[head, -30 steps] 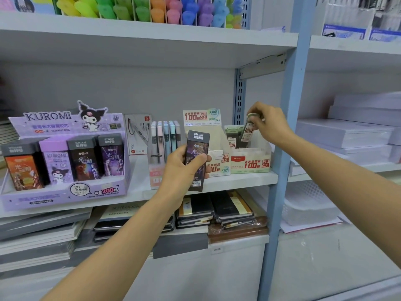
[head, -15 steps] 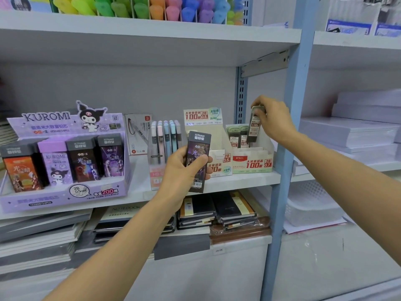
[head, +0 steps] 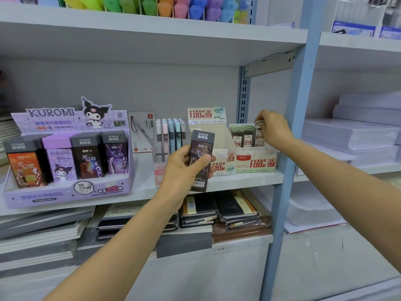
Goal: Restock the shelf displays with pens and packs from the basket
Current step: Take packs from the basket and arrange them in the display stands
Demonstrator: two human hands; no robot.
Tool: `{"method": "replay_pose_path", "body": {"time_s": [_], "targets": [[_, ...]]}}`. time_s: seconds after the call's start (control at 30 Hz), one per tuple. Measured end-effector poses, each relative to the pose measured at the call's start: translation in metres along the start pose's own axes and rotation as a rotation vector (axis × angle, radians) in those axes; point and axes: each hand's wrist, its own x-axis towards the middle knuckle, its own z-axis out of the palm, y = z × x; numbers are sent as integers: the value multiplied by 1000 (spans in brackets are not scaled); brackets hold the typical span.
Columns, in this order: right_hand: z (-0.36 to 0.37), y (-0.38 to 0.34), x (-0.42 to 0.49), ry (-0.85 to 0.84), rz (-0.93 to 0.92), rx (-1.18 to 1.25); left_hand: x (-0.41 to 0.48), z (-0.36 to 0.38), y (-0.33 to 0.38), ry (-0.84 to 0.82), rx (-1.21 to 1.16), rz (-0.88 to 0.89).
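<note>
Over display box (head: 256, 165): my right hand (head: 274, 129) pinches lead pack (head: 259, 137).
Left of it: left hand (head: 184, 168) grips Ultraman pack (head: 202, 139).

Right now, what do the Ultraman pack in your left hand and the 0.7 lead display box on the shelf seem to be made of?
Ultraman pack: probably glossy printed card or plastic, going by its sharp edges, soft sheen and the barcode on its lower end. 0.7 lead display box: matte printed cardboard, judging by its folded, die-cut stepped sides.
</note>
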Motion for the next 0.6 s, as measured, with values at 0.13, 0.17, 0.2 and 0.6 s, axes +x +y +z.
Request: {"method": "replay_pose_path", "body": {"time_s": [0.13,0.17,0.2,0.6], "targets": [[4,1,-1,59,52,102,0,-5,-2,4,10,-3],[5,1,-1,70,64,114,-1,-6,-2,7,20,-3],[6,2,0,74,75,111,-1,-7,-2,10,26,-5],[-16,-28,-32,197,-132,430,-8,-11,8,8,44,-9]]}}
